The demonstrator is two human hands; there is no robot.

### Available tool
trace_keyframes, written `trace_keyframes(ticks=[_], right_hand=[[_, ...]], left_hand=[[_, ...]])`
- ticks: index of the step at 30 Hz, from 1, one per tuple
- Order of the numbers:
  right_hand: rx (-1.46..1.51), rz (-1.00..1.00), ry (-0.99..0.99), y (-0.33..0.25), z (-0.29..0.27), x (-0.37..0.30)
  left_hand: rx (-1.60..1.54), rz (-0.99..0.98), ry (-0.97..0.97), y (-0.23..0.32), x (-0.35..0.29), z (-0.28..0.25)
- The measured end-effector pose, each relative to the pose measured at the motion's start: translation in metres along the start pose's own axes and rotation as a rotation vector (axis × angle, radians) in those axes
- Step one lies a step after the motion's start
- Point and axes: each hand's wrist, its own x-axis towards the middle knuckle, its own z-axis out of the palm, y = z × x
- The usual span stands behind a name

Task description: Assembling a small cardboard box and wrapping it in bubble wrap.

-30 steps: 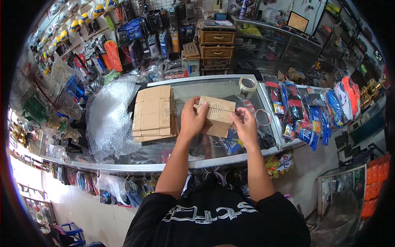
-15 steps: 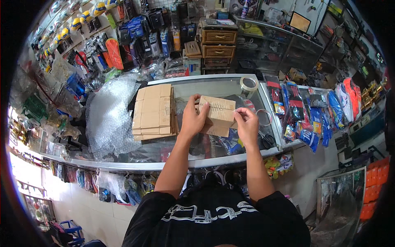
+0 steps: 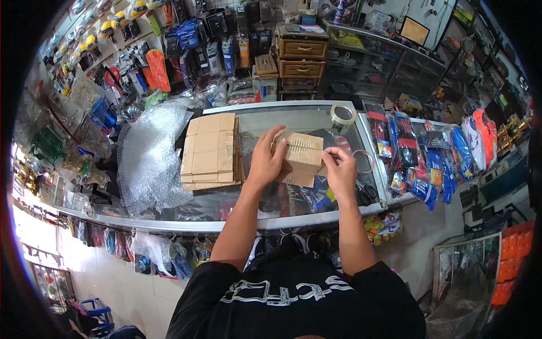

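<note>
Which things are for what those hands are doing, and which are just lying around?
In use, or likely useful:
folded cardboard, with the left hand and right hand on it
cardboard stack
perhaps tape roll, scissors and bubble wrap

Just around, it seems:
balls
wooden drawers
screen

Place type: a shop, apparently for sporting goods.
Counter: a glass-topped display counter [image 3: 282, 114] with a pale frame; merchandise shows through the glass.
Ball shelves: yellow-and-blue balls [image 3: 105, 29] sit in a row at upper left.
Stock wall: packaged goods [image 3: 212, 55] hang close together behind the counter.
Side stock: bagged goods [image 3: 406, 133] in red, black and blue lie in a row at right.
Rear fixtures: a glass display case [image 3: 361, 59] carries a lit screen [image 3: 415, 31] on top.
</note>
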Motion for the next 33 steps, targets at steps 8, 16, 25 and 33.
trace_keyframes(ticks=[8, 16, 25, 33], right_hand=[[0.001, -0.086, -0.099, 0.005, -0.007, 0.001], [-0.085, -0.109, -0.070, 0.006, -0.006, 0.005], [-0.133, -0.194, -0.150, 0.017, -0.024, 0.027], [0.230, 0.243, -0.139, 0.006, -0.008, 0.009]], left_hand=[[0.095, 0.042, 0.009, -0.004, 0.002, -0.002], [0.067, 0.003, -0.037, -0.002, 0.002, -0.003], [0.074, -0.023, -0.058, 0.001, 0.002, -0.004], [0.159, 0.008, -0.036, 0.003, -0.003, -0.003]])
